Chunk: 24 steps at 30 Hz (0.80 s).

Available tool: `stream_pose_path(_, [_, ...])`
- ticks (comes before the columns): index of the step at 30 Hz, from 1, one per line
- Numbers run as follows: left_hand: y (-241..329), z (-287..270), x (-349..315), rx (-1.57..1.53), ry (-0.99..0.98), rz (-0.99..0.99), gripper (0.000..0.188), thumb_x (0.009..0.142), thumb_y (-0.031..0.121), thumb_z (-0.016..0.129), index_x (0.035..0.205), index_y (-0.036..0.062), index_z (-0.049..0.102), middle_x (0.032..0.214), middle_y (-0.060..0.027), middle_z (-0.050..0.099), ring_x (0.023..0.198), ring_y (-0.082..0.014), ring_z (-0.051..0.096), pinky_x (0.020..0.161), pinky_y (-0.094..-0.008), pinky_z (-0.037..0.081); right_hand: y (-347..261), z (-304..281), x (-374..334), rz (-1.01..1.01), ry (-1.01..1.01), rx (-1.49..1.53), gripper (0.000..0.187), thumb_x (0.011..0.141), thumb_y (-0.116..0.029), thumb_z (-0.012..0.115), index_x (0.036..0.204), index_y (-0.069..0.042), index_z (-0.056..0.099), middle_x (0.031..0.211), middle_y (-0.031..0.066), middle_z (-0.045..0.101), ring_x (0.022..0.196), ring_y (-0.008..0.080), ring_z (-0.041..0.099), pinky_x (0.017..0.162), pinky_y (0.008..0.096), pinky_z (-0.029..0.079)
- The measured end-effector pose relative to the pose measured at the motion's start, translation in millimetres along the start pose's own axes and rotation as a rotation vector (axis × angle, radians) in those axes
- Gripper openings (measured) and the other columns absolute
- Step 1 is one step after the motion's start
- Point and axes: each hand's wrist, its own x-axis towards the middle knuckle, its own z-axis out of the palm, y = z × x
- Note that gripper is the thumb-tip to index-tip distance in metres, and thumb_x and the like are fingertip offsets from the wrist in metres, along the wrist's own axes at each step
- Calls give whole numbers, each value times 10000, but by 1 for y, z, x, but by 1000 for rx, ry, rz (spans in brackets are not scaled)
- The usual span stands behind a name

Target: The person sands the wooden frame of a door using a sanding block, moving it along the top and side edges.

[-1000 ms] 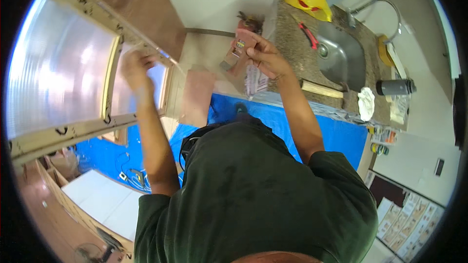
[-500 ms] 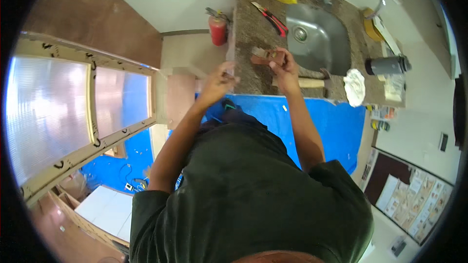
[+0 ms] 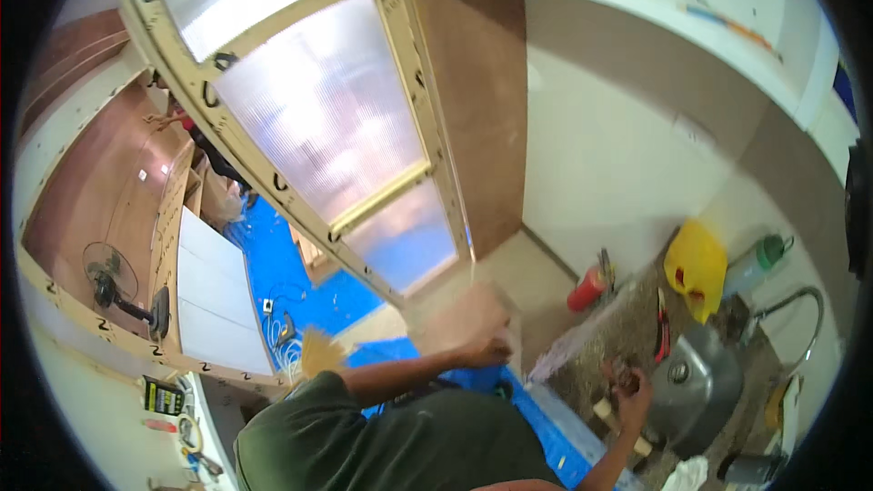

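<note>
My right hand (image 3: 633, 400) is closed around a small brown wooden block (image 3: 626, 376), just above the speckled brown counter (image 3: 582, 368). In the earlier frame the block shows a pale grey piece at one end. Beside the right wrist lies a pale wooden handle (image 3: 604, 413), partly covered by my arm. My left hand (image 3: 486, 352) hovers off the counter's left end, its fingers smeared and dark, so their hold does not show. A red and black utility knife (image 3: 662, 332) rests between the block and the steel sink (image 3: 705, 391).
Behind the knife sit a yellow plastic bag (image 3: 696, 264) and a faucet (image 3: 800, 295). A red fire extinguisher (image 3: 587, 291) stands past the counter's end. On the left rises a framed translucent panel (image 3: 314, 118); beyond it, another person (image 3: 205, 141) and a fan (image 3: 109, 277).
My view has swung to the left, bringing the panel and far room in. The right hand keeps the block over the counter; the left hand remains apart from it.
</note>
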Motion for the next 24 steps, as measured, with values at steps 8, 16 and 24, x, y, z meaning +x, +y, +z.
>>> stream_pose_path(8, [-185,-10,-167,64,3,-355,309,950,335,669,971,37,747,1009,-178,736,950,-353,707,837,-504,566,-44,-19,-4,-34,37,-210,743,746,-113,883,1419,-27,580,1512,209,543,1412,395,512,1163,526,445])
stream_pose_path(16, [-332,-46,-405,319,-324,-446,322,997,349,630,903,76,774,815,-132,753,688,-282,716,639,-482,561,-250,62,-33,-582,213,24,565,900,-76,771,1421,13,571,1461,209,554,1337,371,572,1128,433,466])
stream_pose_path(24, [-359,-52,-620,-775,700,-1061,189,945,174,665,1055,22,688,802,-118,678,586,-251,648,473,-373,523,-554,233,-158,-1214,117,257,570,908,-148,786,1435,-40,598,1463,206,583,1368,380,554,1150,438,447])
